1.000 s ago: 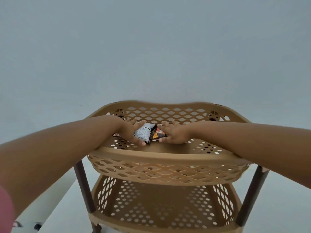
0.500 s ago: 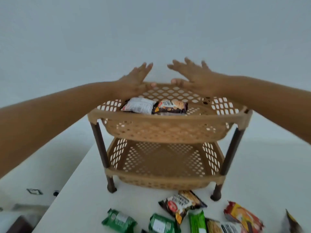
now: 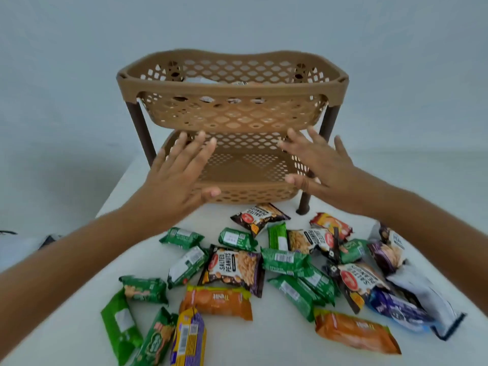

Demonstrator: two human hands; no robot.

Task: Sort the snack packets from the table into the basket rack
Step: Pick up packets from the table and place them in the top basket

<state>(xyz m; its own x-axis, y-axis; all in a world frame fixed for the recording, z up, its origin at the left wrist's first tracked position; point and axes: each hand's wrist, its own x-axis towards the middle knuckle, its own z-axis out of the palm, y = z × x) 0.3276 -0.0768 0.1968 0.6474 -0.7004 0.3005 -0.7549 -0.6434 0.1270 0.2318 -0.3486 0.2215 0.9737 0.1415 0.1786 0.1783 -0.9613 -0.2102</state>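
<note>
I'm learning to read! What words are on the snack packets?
"SALTED PEANUTS": middle peanut packet.
"SALTED PEANUTS", upside down: peanut packet by the rack.
"SALTED PEANUTS", turned sideways: right peanut packet.
"PEANUTS", sideways: packet behind.
"PEA...", cut off: far right packet.
Green, orange and purple packets: print too blurred to read.

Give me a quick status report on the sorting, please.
Left hand and right hand open, empty, in front of basket rack. Many snack packets unsorted on table. Nothing in the way.
</note>
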